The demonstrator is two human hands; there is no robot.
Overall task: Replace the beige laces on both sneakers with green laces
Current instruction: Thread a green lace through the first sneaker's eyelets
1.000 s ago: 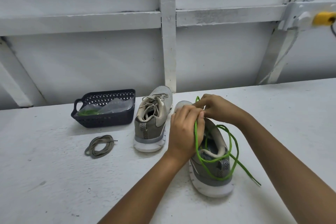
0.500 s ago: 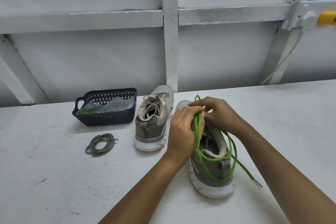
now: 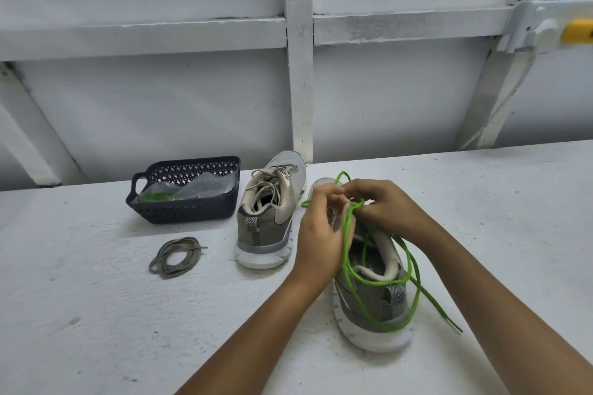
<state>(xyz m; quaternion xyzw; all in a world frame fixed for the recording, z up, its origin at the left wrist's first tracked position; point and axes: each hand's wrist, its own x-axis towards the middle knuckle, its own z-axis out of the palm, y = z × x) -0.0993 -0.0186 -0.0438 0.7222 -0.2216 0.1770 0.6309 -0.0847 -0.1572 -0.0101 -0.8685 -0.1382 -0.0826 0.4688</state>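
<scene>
A white table (image 3: pixel 96 314) was seen filling the lower half of the view, backed at twelve o'clock by a white panelled wall (image 3: pixel 160 106). Two grey sneakers were stood on it, heels toward the camera. The near sneaker (image 3: pixel 372 308) was placed at about five o'clock from the centre, and the far sneaker (image 3: pixel 269 224), laced in beige (image 3: pixel 269 179), was set just beside it at eleven o'clock. A dark plastic basket (image 3: pixel 192 210) was found at nine o'clock of the far sneaker, with a clear bag (image 3: pixel 205 184) and something green lying in it. Both hands were raised over the twelve o'clock end of the near sneaker. The left hand (image 3: pixel 321 234) was curled, its fingertips pinched on the green lace (image 3: pixel 414 292), and the right hand (image 3: pixel 382 205) was closed on the same lace just beside it, the fingertips almost touching. From the hands the green lace was draped in long loops down around the sneaker's collar and heel, one end trailing onto the table at three o'clock of the heel. A loose beige lace (image 3: pixel 175 256) was left coiled at six o'clock of the basket, well apart from the hands.
</scene>
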